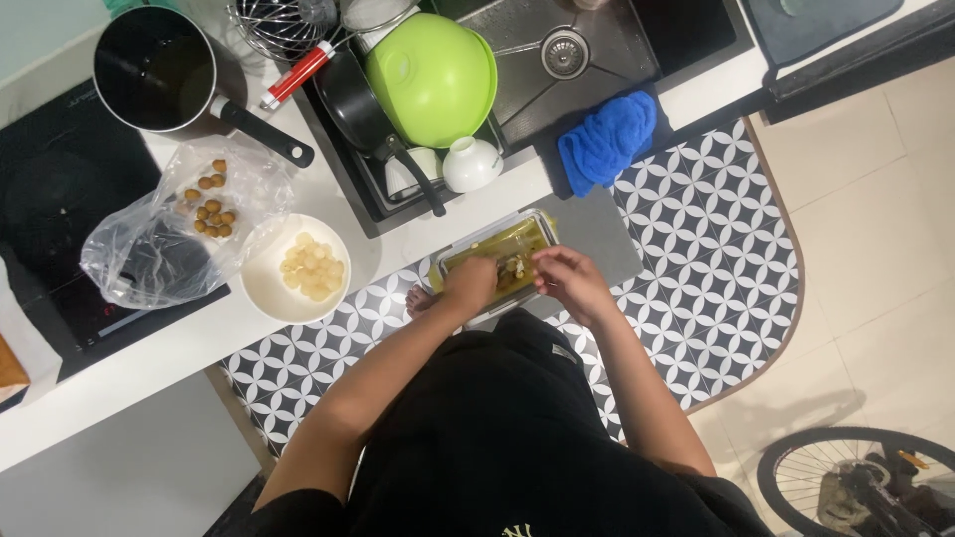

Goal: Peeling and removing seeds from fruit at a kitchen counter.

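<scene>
A clear rectangular container [490, 240] lined with yellow-green material sits at the counter's front edge. Both my hands are over it. My left hand [469, 283] is curled at its left side and my right hand [569, 279] pinches something small and pale between the fingers above its middle. What exactly the fingers grip is too small to tell. A white bowl [267, 282] with peeled pale round fruits stands to the left. Beside it lies a clear plastic bag [149, 244] holding several brown round fruits [211, 214].
A sink [557, 50] holds a green bowl [433, 78], a black pan [348, 94], a whisk [284, 30] and white cups [471, 164]. A black saucepan [154, 68] sits by the black cooktop [50, 189]. A blue cloth [607, 139] lies on the counter. A patterned mat [696, 259] covers the floor; a bicycle wheel [856, 482] is at the lower right.
</scene>
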